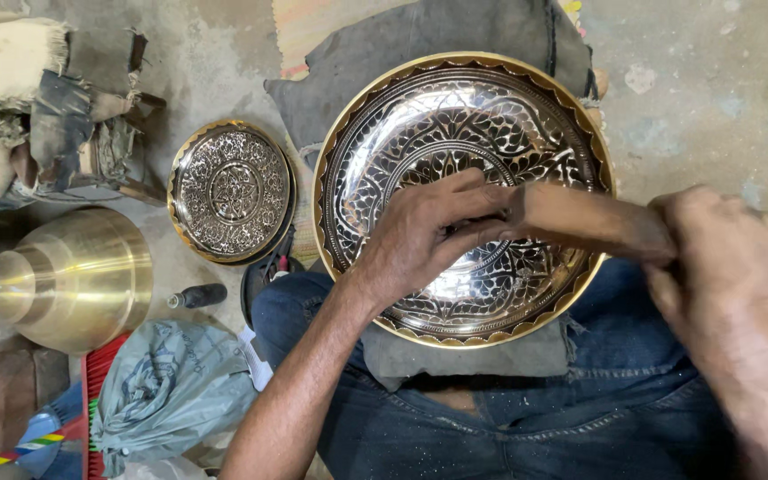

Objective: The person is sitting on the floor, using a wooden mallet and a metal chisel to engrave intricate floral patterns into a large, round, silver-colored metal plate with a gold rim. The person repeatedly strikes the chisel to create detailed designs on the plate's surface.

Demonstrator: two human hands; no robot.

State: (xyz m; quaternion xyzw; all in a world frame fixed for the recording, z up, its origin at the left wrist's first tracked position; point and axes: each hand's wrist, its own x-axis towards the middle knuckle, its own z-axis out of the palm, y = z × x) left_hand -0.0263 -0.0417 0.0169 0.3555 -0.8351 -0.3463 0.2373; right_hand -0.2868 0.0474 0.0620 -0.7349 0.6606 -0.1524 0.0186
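A large brass bowl (375, 142) with a dark engraved leaf pattern and a scalloped gold rim rests on a grey cloth (455, 356) over my lap. My left hand (428, 236) lies inside the bowl, fingers closed around the tip of a brown wooden tool (580, 218). My right hand (740, 293), blurred and close to the camera at the right, grips the tool's other end. The tool lies across the bowl's right half.
A smaller engraved brass plate (231, 191) lies on the concrete floor to the left. Further left stand a plain brass vessel (73, 276) and a bundle of rags (28, 107). A small dark-handled tool (199, 295) and a grey plastic bag (166, 387) lie near my left knee.
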